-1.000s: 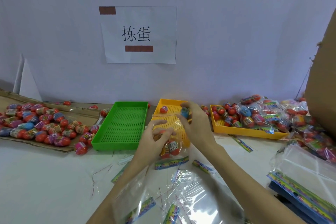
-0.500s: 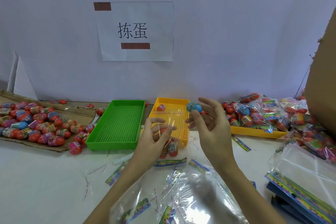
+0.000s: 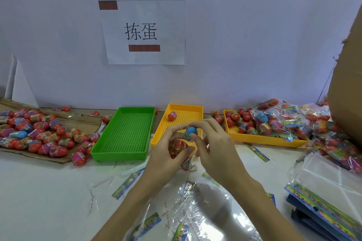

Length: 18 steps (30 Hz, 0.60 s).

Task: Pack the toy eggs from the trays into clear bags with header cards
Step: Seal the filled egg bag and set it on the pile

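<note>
Our right hand [image 3: 213, 148] pinches a small blue plastic toy egg [image 3: 191, 132] between thumb and fingertips, just above the mouth of a clear plastic bag [image 3: 181, 152] that our left hand [image 3: 168, 150] holds with curled fingers. That blue egg sits at the top of the right hand, between both sets of fingertips, over the near end of the middle yellow perforated plastic tray [image 3: 183, 117]. Its long axis stands roughly upright, the rounded blue end pointing up and slightly away from us; its lower half carries a printed wrap band, partly hidden by our fingers. Inside the bag we can see red toy eggs [image 3: 179, 146] with printed labels, though how many we cannot tell. One more red egg lies at the far end of that yellow tray. Beside it on the left stands a green perforated plastic tray [image 3: 125, 135]. To the right, another yellow tray [image 3: 262, 140] holds loose eggs and filled bags.
</note>
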{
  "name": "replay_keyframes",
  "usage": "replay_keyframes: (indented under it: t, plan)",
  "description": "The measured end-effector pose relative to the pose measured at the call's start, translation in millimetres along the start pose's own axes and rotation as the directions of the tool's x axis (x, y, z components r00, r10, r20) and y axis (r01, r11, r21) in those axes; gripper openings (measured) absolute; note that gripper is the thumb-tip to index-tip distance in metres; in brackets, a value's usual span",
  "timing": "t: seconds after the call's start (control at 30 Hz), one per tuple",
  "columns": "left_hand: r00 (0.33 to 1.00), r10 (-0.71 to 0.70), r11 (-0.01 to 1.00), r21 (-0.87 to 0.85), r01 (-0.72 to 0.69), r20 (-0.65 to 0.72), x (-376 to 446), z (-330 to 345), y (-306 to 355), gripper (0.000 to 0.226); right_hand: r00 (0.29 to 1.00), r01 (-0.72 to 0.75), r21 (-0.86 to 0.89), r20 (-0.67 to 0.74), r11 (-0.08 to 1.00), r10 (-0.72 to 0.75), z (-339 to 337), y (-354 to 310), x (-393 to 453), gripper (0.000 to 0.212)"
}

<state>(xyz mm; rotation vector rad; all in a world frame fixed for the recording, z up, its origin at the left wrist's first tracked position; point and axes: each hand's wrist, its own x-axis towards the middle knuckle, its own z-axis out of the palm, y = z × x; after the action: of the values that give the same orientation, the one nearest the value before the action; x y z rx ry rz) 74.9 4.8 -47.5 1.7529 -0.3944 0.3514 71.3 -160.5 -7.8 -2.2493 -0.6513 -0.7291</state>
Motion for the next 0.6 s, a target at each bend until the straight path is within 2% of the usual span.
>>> replay_keyframes:
  t: [0.13,0.33,0.47,0.6]
  plan:
    - [1.0,0.009,1.0,0.021,-0.009,-0.018,0.4,-2.4,-1.9,0.051,1.0,-0.005,-0.01,-0.022,1.0,0.005,-1.1,0.7,0.8,0.025]
    - [0.998,0.058,0.995,0.077,-0.06,0.018,-1.2,-1.5,2.1,0.044,0.985,0.012,0.005,-0.17,1.0,-0.011,-3.9,2.6,1.6,0.026]
    - [0.998,0.067,0.993,0.1,-0.067,0.003,-0.6,1.0,1.6,0.041,1.0,0.013,-0.034,-0.028,0.999,-0.013,-6.0,6.6,2.3,0.031]
    - [0.996,0.089,0.988,0.128,-0.087,-0.008,-1.8,2.2,-2.5,0.043,0.999,-0.023,0.014,0.037,1.0,0.023,-5.0,6.9,1.3,0.026]
